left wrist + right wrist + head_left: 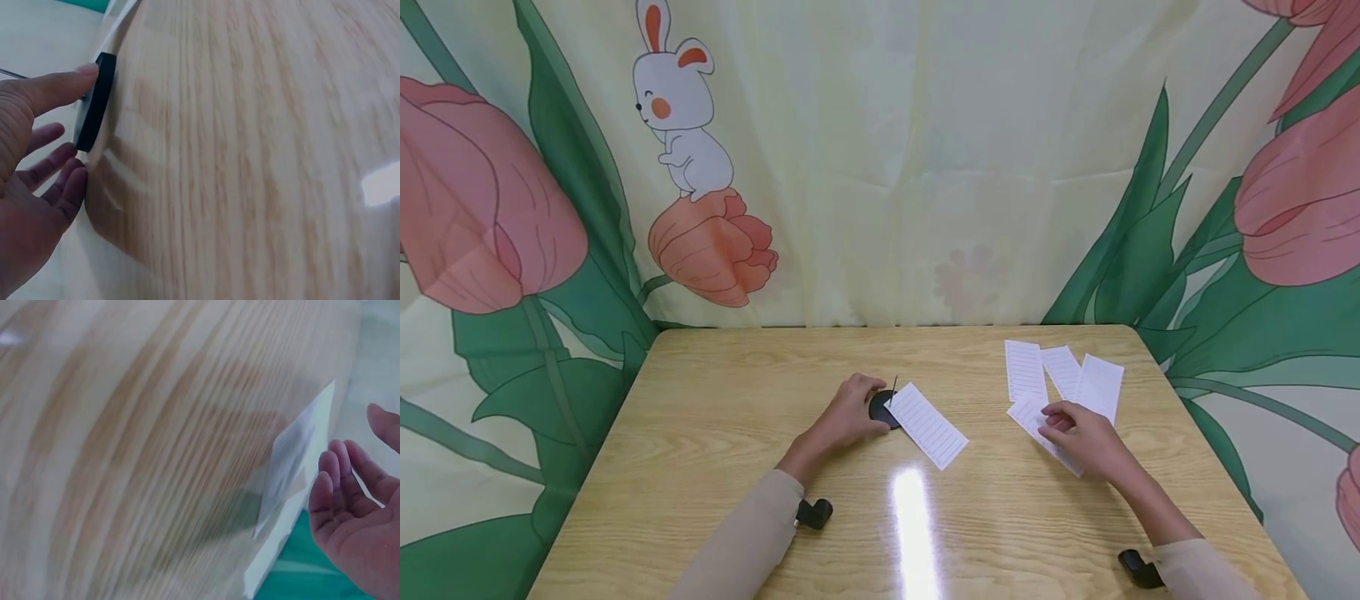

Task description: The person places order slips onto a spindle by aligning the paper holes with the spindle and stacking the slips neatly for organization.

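Note:
My left hand (850, 410) holds a bill spike by its round black base (878, 412), thumb on one side and fingers on the other. In the left wrist view the base (97, 103) shows edge-on beside the thumb. A lined white slip (931, 428) lies against the spike, one corner over the base; whether the pin pierces it I cannot tell. My right hand (1086, 440) is over a lined slip (1024, 412) at the right. In the right wrist view its thumb and loosely bent fingers (337, 462) stand apart, with paper (290, 465) just beyond them.
Behind the right hand lie more white slips: a lined one (1025, 371) at the left, another (1060, 371) in the middle and a blank-looking one (1103, 383) at the right. A printed curtain (865, 167) hangs along the back edge of the wooden table (737, 383).

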`<action>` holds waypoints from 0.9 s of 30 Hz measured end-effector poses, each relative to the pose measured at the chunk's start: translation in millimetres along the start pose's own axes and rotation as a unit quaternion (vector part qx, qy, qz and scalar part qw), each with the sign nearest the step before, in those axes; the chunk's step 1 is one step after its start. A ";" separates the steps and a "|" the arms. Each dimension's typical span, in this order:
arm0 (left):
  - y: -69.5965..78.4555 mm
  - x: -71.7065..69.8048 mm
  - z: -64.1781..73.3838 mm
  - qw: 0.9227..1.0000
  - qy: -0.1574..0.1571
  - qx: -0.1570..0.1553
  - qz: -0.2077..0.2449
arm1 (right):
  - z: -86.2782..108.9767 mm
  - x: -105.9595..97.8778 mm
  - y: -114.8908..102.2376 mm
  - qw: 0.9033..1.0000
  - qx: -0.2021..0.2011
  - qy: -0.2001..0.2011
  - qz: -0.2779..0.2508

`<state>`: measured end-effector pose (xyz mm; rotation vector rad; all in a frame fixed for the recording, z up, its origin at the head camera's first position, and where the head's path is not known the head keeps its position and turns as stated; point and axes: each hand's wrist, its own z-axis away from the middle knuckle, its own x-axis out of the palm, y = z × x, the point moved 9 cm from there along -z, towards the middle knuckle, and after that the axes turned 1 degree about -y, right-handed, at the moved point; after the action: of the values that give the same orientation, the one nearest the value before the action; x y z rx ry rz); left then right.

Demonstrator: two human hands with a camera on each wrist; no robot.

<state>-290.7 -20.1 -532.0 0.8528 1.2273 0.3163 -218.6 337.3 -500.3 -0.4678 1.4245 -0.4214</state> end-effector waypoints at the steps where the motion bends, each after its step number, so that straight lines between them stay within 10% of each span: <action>1: -0.2 0.4 0.5 1.000 -0.003 0.000 0.000 | 1.0 -1.8 4.4 1.000 0.004 0.002 0.003; 27: -3.1 3.5 0.8 1.000 0.000 0.002 -0.027 | 10.3 -14.8 49.0 0.998 0.040 0.002 0.052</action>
<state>-289.5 -20.2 -536.6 0.8213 1.2498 0.2701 -209.9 386.9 -513.7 -0.3261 1.4238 -0.3947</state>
